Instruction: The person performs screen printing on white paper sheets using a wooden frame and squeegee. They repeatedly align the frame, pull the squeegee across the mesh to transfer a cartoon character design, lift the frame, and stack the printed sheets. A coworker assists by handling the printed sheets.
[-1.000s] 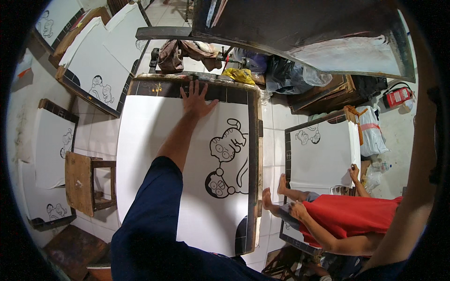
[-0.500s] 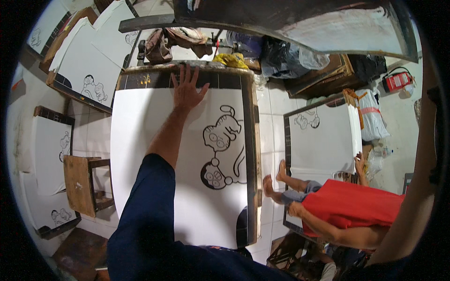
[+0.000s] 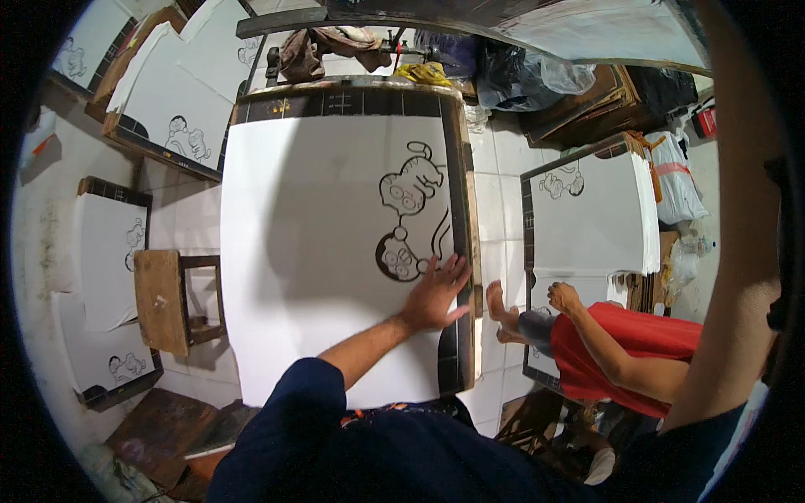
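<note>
My left hand (image 3: 432, 298) lies open, palm down with spread fingers, on the right side of a large white sheet (image 3: 293, 335). Its fingertips reach the dark strip along the sheet's right side, beside a black line drawing (image 3: 411, 189) of a cartoon animal and child. The sheet rests on a wooden-edged printing table (image 3: 473, 251). My right arm (image 3: 729, 277) stretches up along the right rim of the view; its hand is out of sight. Beyond the table, a dark-framed panel (image 3: 637, 35) with a pale middle is raised, partly cut off.
To the right, a person in a red top (image 3: 620, 356) is beside another table with printed sheets (image 3: 587, 230). More printed sheets (image 3: 168, 101) are at the far left, above a wooden stool (image 3: 159, 302). Rags (image 3: 327, 50) and black plastic bags (image 3: 503, 80) sit beyond the table.
My left hand has moved from the sheet's far edge nearer to me and right, onto its right side. The view has shifted; the framed panel shows higher up. The other person's arm has moved.
</note>
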Available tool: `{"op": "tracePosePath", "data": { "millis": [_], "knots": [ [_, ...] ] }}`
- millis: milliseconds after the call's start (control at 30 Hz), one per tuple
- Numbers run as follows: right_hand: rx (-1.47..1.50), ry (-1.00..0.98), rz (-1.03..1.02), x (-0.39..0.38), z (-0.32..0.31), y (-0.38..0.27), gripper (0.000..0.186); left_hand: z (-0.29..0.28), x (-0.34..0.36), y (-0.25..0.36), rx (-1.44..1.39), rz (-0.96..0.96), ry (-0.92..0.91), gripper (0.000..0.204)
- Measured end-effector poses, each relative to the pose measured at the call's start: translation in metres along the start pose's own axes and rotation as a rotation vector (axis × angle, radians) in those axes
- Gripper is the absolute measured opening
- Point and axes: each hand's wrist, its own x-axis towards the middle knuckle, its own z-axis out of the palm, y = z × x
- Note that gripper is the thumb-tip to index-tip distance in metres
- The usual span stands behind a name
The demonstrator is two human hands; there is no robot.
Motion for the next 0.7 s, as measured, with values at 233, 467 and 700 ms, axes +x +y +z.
{"op": "tracePosePath", "data": {
  "millis": [233, 467, 700],
  "knots": [
    [-0.112, 0.150, -0.035, -0.118, -0.022, -0.039, 0.056, -0.156, 0.010, 0.053, 0.034, -0.276, 0.551, 0.081],
    [-0.066, 0.191, -0.211, -0.362, 0.038, -0.067, 0.050, -0.219, -0.037, 0.127, -1.687, -0.437, 0.988, 0.084],
    [0.009, -0.258, 0.001, -0.526, 0.137, -0.073, 0.051, -0.082, -0.120, 0.030, -1.774, -1.319, 0.646, 0.078]
  ]
}}
